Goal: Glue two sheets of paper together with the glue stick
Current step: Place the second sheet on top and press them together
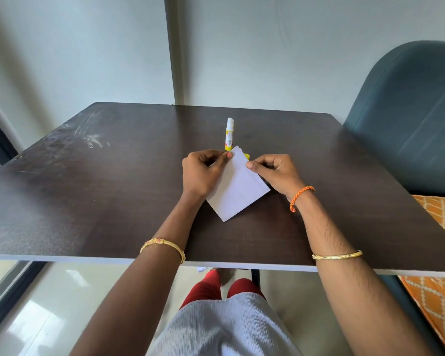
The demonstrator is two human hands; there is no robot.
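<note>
Dark scuffed bench [113,176] against pale wall [267,52]; left hand [203,170] and right hand [275,173], each grip pinched closed on the paper [238,188]; glue stick [229,133] upright behind.

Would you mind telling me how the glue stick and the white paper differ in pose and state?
The glue stick stands upright, untouched, on the dark table; the white paper lies flat, turned cornerwise. The left hand and right hand pinch the paper's far edges. Both sit mid-table.

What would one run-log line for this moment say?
left hand: pinching paper | right hand: pinching paper | glue stick: upright on table, beyond paper, unheld
</note>
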